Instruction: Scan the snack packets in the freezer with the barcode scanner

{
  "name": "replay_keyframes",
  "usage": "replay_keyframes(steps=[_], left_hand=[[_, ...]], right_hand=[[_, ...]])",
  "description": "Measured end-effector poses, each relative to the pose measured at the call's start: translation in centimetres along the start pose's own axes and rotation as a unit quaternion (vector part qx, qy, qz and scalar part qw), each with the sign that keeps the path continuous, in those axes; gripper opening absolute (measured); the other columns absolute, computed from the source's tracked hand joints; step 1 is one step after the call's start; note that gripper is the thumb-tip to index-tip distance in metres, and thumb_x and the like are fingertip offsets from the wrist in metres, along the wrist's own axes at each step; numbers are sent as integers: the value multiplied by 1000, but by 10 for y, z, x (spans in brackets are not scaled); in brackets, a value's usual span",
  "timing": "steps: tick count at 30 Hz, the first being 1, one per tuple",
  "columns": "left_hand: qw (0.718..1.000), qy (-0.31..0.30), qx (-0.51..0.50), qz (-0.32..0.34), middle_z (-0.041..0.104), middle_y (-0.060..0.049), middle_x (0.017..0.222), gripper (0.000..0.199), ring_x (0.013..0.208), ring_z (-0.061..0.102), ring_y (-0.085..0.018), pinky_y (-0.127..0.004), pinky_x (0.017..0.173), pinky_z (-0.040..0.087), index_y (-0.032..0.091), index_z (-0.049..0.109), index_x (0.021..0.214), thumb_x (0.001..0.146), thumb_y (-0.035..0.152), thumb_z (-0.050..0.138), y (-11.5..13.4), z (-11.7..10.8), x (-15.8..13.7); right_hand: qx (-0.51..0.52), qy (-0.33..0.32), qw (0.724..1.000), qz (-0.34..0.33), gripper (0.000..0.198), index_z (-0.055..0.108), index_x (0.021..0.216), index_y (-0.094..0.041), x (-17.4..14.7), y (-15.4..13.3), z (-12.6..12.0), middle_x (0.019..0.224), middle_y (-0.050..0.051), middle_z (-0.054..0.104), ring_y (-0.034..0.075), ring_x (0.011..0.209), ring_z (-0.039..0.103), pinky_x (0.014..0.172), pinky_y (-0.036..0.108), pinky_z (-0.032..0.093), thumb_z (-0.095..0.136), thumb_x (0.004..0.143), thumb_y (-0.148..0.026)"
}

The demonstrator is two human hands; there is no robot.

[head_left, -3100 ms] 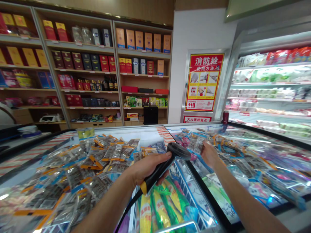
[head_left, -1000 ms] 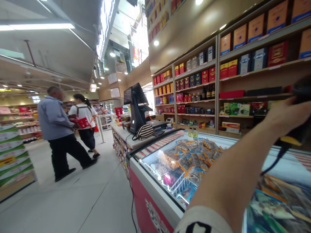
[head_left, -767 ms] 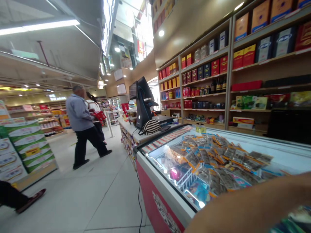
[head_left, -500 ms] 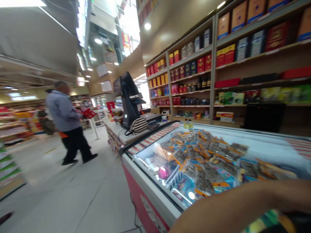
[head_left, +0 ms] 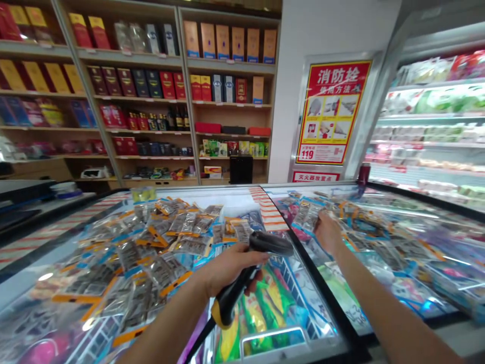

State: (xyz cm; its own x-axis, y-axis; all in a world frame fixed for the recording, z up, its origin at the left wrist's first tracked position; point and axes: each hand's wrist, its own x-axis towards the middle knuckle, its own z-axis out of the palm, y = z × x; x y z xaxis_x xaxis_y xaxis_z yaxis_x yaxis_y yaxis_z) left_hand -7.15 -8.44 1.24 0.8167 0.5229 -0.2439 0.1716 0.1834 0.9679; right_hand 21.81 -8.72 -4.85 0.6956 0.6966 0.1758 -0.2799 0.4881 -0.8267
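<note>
My left hand (head_left: 231,270) is wrapped round the grip of a black barcode scanner (head_left: 231,298) with a yellow band and a cable, its head (head_left: 271,242) pointing right. The scanner is over a freezer basket of green and yellow packs (head_left: 261,313). To the right, past the black divider, my right hand (head_left: 328,232) is closed at the edge of a small clear snack packet (head_left: 307,212). My right fingertips are partly hidden. Many similar packets with orange and blue edges (head_left: 185,222) lie heaped on the freezer's left side.
The chest freezer's black divider rail (head_left: 318,283) runs between my arms. More packets (head_left: 382,242) lie on the right side. Behind stand shelves of boxed goods (head_left: 229,63), a red fire-hydrant poster (head_left: 333,111) and a lit cooler (head_left: 435,126). A counter (head_left: 68,194) adjoins at left.
The view has swung right from the shop floor and counter to the freezer. Both hands now show, the left with the scanner; before, only one forearm crossed the lower right.
</note>
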Motion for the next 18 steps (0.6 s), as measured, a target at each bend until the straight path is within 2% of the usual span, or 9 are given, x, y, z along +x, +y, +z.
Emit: replay_keyframes(steps=[6,12,18], left_hand=[[1000,-7,16,17,49,3,49,29,38,44,-8,-22,39,34,14,47,69,64,41,57,2,5,3],[999,28,7,17,49,3,51,30,39,45,-8,-21,39,34,15,45,72,64,42,56,-1,-1,10],[999,33,-7,10,50,3,51,29,40,45,-8,-21,40,34,16,43,69,64,41,56,3,3,8]], right_hand=[[8,-7,1000,13,11,56,72,-19,1,4,0,70,0,64,15,72,60,66,29,49,46,70,-22],[-5,-22,1000,-3,9,55,68,-18,5,8,-4,69,-1,63,14,68,59,64,28,48,47,68,-23],[-34,-29,999,-31,14,57,68,-17,5,13,-6,68,1,63,15,64,59,61,29,48,48,71,-27]])
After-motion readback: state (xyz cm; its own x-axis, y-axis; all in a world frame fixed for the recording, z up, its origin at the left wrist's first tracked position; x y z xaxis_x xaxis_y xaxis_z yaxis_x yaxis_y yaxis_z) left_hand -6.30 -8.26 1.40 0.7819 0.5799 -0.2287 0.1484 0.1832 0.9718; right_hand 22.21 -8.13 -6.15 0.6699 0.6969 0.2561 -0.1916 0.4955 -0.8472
